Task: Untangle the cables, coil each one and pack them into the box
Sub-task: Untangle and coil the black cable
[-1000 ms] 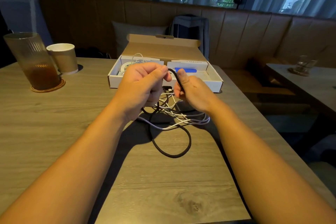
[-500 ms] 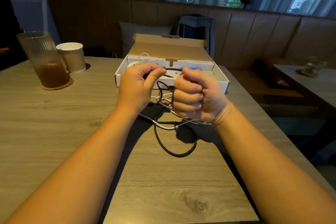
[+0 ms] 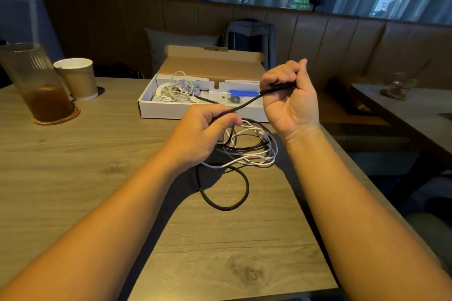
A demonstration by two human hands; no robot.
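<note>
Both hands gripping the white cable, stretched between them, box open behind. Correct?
Not quite. The head view shows the left hand and right hand gripping the black cable, stretched between them. The white cable lies in the tangle on the table. The box is open behind.

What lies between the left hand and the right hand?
In the head view, a stretch of the black cable runs from the left hand up to the right hand; both grip it.
</note>
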